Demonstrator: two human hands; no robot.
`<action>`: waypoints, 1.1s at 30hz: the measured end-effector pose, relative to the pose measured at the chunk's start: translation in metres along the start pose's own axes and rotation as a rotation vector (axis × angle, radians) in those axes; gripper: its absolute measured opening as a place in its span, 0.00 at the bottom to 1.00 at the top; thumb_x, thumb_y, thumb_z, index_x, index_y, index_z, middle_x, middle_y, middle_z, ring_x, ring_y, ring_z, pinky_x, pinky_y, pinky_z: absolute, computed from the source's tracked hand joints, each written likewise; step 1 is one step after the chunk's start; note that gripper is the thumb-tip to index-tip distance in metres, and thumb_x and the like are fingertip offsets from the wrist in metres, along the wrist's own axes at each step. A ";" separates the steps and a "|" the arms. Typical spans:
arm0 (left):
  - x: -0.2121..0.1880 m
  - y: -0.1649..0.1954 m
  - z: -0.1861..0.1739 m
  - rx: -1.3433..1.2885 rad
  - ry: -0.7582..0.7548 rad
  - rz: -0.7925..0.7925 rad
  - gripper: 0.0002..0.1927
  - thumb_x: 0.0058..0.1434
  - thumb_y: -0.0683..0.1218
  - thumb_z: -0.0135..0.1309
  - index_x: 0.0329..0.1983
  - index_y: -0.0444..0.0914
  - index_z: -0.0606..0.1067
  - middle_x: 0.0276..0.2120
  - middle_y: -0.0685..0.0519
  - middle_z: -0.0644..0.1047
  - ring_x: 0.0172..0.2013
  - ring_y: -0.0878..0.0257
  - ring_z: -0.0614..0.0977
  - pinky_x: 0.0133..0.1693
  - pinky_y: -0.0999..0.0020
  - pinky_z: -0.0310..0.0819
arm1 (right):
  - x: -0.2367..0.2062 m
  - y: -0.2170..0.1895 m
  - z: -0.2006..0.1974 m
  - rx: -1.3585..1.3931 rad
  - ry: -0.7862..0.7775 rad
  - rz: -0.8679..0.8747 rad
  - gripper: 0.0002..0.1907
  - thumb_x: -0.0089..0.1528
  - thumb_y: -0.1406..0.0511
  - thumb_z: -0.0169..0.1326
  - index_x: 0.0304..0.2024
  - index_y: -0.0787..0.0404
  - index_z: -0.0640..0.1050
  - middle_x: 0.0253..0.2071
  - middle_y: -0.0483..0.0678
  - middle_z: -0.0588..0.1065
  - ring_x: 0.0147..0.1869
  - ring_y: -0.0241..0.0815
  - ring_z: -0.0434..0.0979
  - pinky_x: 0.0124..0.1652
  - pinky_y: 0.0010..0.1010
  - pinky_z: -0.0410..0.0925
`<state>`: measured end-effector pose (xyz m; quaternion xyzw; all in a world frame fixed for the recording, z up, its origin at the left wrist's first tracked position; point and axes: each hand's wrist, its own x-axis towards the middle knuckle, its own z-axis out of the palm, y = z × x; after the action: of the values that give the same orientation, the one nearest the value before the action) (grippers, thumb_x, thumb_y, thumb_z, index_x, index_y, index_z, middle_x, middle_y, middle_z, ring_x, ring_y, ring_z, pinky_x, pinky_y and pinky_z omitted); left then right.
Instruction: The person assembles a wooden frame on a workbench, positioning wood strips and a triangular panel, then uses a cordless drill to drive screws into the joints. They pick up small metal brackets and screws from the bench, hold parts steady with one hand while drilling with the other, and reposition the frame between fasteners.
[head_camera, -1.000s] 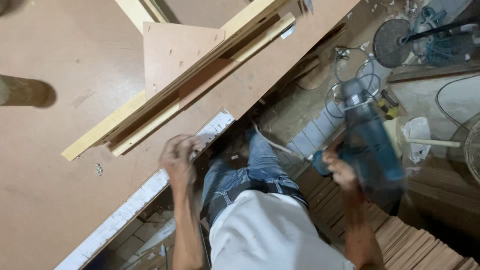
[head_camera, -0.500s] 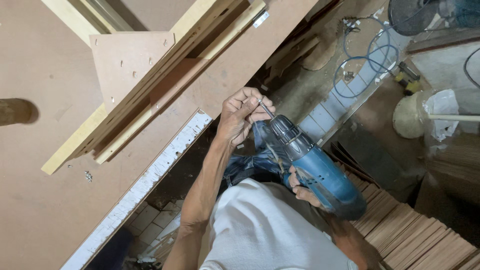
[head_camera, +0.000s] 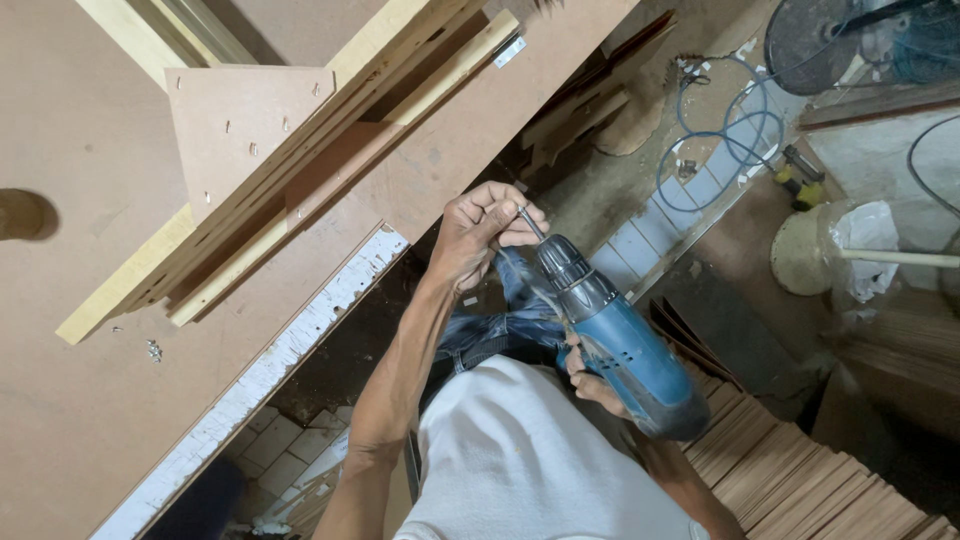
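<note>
Blue cordless drill (head_camera: 615, 345), held in the right hand (head_camera: 590, 385) below the brown counter (head_camera: 90, 420) edge, long axis slanting up-left toward the left hand (head_camera: 480, 235), whose fingers (head_camera: 520, 238) pinch its bit (head_camera: 530, 225).

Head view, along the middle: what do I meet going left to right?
Screws → board's white edge → left hand → blue drill → blue hose → cream round base.
</note>
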<state>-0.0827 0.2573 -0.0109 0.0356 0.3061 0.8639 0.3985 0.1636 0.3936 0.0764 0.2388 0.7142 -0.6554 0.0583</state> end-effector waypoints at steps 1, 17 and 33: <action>0.001 0.000 0.001 0.007 -0.003 -0.009 0.10 0.70 0.44 0.54 0.45 0.30 0.76 0.38 0.40 0.82 0.40 0.55 0.87 0.42 0.61 0.87 | 0.001 -0.003 0.001 0.091 -0.016 0.051 0.27 0.52 0.73 0.66 0.54 0.67 0.75 0.38 0.48 0.81 0.41 0.35 0.81 0.37 0.27 0.75; 0.152 0.038 -0.062 1.925 0.066 0.704 0.23 0.70 0.46 0.56 0.66 0.34 0.71 0.61 0.40 0.76 0.60 0.44 0.78 0.61 0.51 0.75 | 0.060 -0.022 -0.026 0.409 0.023 -0.168 0.25 0.55 0.74 0.61 0.56 0.67 0.73 0.34 0.44 0.73 0.37 0.34 0.73 0.33 0.21 0.68; 0.216 0.025 -0.095 2.082 -0.077 0.374 0.35 0.71 0.43 0.52 0.80 0.46 0.54 0.70 0.35 0.62 0.61 0.34 0.75 0.61 0.40 0.71 | 0.113 0.060 -0.077 0.554 -0.003 0.079 0.30 0.52 0.80 0.62 0.57 0.69 0.72 0.40 0.47 0.74 0.44 0.36 0.76 0.41 0.22 0.72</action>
<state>-0.2746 0.3510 -0.1132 0.4334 0.8725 0.2216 0.0416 0.1067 0.4995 -0.0123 0.2722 0.4977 -0.8233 0.0171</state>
